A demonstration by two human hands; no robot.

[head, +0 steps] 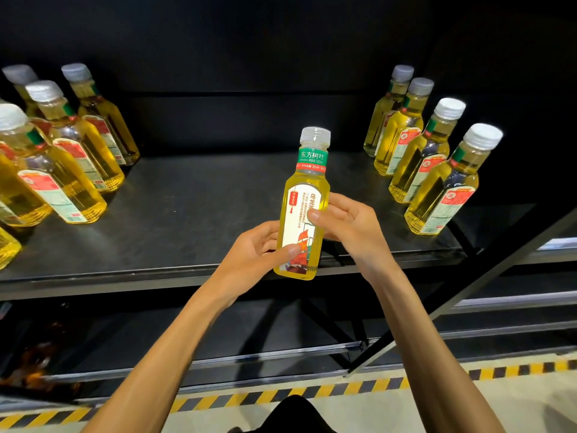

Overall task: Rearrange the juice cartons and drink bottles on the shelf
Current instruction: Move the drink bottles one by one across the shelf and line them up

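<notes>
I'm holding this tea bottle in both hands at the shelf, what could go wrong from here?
The bottle is gripped by the left hand and right hand at the front edge of the shelf; a slip would likely drop it to the floor. Reaching right, an arm could topple the front right bottle, standing near that edge.

Count: eleven yellow drink bottles, two hands, one shelf (pixel 193 198).
Four right-edge bottles (pixel 437 195) stood along the shelf's right edge. Four left-edge bottles (pixel 78 170) showed their caps along its left edge, and two cut-off bottles (pixel 15 201) were partly out of view there. One held bottle (pixel 304 195) sat between the left hand (pixel 259 245) and the right hand (pixel 346 223).
</notes>
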